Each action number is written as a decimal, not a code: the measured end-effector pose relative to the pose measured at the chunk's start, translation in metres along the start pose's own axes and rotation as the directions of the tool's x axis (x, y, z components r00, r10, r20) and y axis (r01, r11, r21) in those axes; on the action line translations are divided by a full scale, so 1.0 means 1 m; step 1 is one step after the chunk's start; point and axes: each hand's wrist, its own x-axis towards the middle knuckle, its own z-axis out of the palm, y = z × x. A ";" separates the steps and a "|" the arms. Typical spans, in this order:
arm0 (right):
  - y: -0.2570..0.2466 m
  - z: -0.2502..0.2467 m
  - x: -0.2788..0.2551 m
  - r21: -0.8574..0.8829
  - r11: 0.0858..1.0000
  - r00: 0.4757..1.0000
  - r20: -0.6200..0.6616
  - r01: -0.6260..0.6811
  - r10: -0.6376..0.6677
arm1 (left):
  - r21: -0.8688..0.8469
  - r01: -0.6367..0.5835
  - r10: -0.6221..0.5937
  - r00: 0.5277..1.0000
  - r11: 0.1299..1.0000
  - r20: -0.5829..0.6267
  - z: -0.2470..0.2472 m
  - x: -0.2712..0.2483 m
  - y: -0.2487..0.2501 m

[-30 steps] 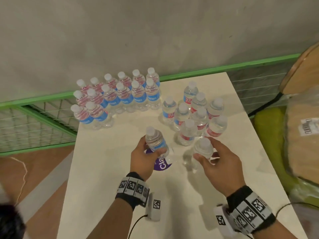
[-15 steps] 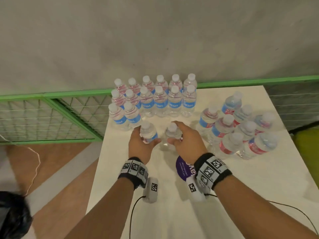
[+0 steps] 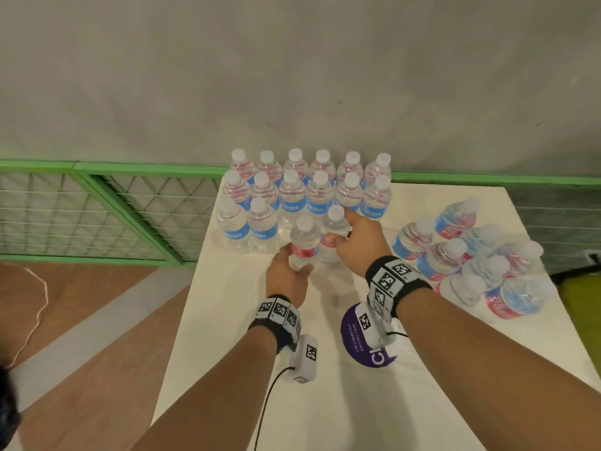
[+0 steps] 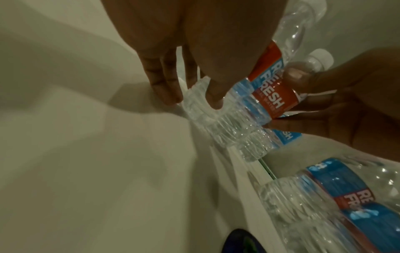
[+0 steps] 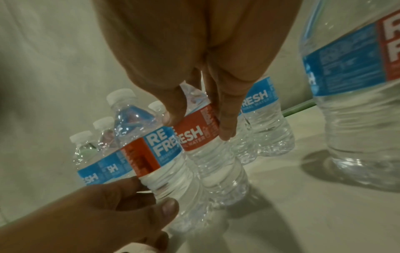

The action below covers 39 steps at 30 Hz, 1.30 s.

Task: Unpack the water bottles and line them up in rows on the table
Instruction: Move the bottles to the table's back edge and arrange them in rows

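Small clear water bottles with blue and red labels stand in rows [image 3: 305, 190] at the white table's [image 3: 227, 353] back left. My left hand [image 3: 287, 271] grips one upright bottle [image 3: 304, 245] low on its body, thumb and fingers round it [image 4: 227, 119]. My right hand [image 3: 354, 242] pinches a second bottle [image 3: 335, 227] at its label [image 5: 199, 135]. The two bottles stand side by side, just right of the front row's two bottles [image 3: 247, 226]. In the right wrist view their bases are at the tabletop; contact is unclear.
A loose cluster of several bottles [image 3: 471, 258] sits at the table's right. A purple round sticker [image 3: 357, 340] lies on the table under my right wrist. A green wire fence [image 3: 130, 203] and grey wall run behind; the floor drops off left.
Both hands have carried their bottles from the table's middle to the back left, up against the front row. The right hand took its bottle from the loose cluster.
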 end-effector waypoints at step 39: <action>0.002 0.004 0.003 -0.010 1.000 1.000 -0.020 0.003 -0.003 | 0.064 0.072 -0.068 0.996 0.995 -0.061 0.004 -0.004 -0.005</action>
